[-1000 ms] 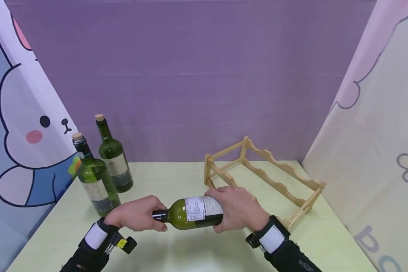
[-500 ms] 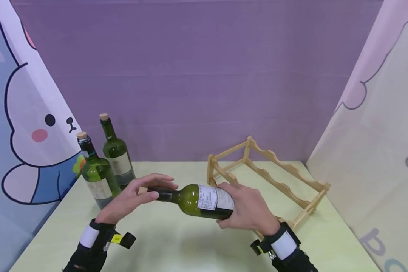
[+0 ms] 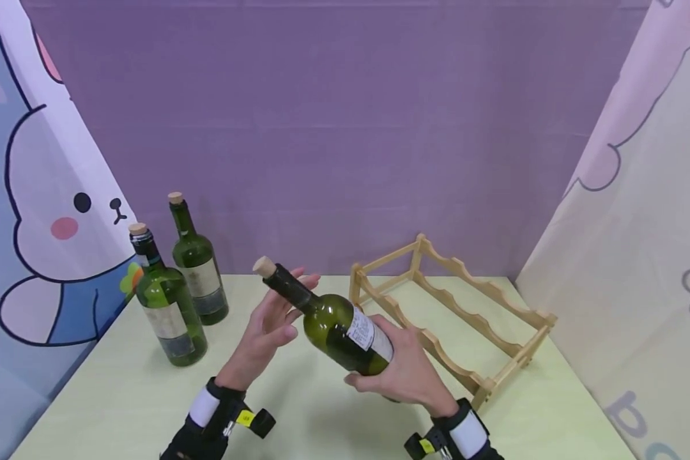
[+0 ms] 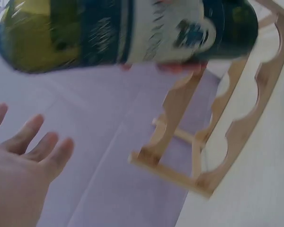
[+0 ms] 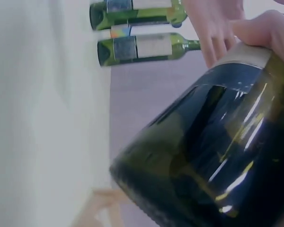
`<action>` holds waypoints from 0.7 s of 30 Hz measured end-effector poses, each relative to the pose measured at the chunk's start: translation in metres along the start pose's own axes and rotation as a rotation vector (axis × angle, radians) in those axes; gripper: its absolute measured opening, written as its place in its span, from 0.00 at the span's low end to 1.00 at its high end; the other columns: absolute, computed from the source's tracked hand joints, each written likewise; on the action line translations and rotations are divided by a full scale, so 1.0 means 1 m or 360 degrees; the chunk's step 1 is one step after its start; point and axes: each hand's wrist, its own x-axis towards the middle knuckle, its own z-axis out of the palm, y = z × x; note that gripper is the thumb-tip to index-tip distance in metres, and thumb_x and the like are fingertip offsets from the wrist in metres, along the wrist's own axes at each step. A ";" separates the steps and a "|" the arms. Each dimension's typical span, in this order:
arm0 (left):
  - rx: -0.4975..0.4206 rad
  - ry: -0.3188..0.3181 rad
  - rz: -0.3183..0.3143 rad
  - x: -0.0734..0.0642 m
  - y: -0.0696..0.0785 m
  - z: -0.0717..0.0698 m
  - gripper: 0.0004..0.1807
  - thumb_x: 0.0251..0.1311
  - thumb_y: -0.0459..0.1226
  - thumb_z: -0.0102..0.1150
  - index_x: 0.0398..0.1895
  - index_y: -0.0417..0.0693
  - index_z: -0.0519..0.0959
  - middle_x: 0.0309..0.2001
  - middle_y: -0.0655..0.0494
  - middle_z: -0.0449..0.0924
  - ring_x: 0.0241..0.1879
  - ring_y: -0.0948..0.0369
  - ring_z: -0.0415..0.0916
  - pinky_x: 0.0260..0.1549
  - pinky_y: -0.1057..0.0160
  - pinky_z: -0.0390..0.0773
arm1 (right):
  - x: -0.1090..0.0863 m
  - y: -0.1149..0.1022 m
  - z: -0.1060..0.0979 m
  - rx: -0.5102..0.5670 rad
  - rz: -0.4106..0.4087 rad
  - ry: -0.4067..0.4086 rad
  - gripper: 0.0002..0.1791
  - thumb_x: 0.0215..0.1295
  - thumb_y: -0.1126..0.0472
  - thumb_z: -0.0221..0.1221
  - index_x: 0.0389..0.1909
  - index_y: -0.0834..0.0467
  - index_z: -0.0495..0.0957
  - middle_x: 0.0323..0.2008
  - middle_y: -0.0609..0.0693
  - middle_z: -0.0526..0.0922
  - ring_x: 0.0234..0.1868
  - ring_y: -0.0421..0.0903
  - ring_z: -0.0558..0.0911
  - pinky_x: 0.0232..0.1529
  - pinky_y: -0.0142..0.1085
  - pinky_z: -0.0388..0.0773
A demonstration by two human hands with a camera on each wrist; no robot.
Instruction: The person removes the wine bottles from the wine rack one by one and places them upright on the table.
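A green wine bottle (image 3: 336, 326) with a cork in its neck is held tilted above the table, cork end up and to the left. My right hand (image 3: 405, 367) grips its body around the label; the bottle's base (image 5: 180, 179) looms large in the right wrist view. Beside the dark neck, my left hand (image 3: 267, 326) has its fingers spread, partly behind the neck in the head view. In the left wrist view, a gap separates the left hand (image 4: 26, 161) from the bottle (image 4: 128, 33). Behind the right hand stands a wooden wine rack (image 3: 477, 319) with scalloped rails.
Two corked green wine bottles stand upright at the left of the pale table (image 3: 109, 396): a nearer bottle (image 3: 169, 313) and a farther bottle (image 3: 201, 275). A purple cloth (image 3: 333, 140) hangs behind the table, with patterned cloths at both sides.
My left hand has let go of the bottle's neck and opened beside it. The bottle, still in my right hand, has swung from nearly level to cork end up.
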 end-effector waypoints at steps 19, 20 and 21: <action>0.0061 0.0188 0.0103 0.030 0.002 0.058 0.48 0.58 0.52 0.66 0.76 0.40 0.56 0.69 0.35 0.65 0.68 0.45 0.62 0.63 0.42 0.64 | -0.013 0.001 0.047 0.0779 0.0139 -0.0039 0.35 0.50 0.55 0.72 0.61 0.46 0.72 0.50 0.47 0.80 0.47 0.48 0.79 0.51 0.49 0.76; 0.0051 0.0182 0.0121 0.031 0.002 0.059 0.48 0.58 0.50 0.66 0.75 0.38 0.56 0.68 0.35 0.65 0.68 0.43 0.61 0.62 0.43 0.65 | -0.014 0.001 0.049 0.0796 0.0149 -0.0049 0.34 0.51 0.56 0.72 0.61 0.47 0.72 0.49 0.47 0.80 0.47 0.48 0.80 0.51 0.48 0.76; 0.0042 0.0176 0.0131 0.031 0.002 0.061 0.47 0.58 0.49 0.66 0.74 0.36 0.57 0.67 0.34 0.66 0.67 0.42 0.62 0.62 0.43 0.66 | -0.015 0.001 0.050 0.0816 0.0158 -0.0058 0.34 0.51 0.56 0.72 0.61 0.47 0.72 0.50 0.47 0.80 0.47 0.48 0.80 0.51 0.48 0.76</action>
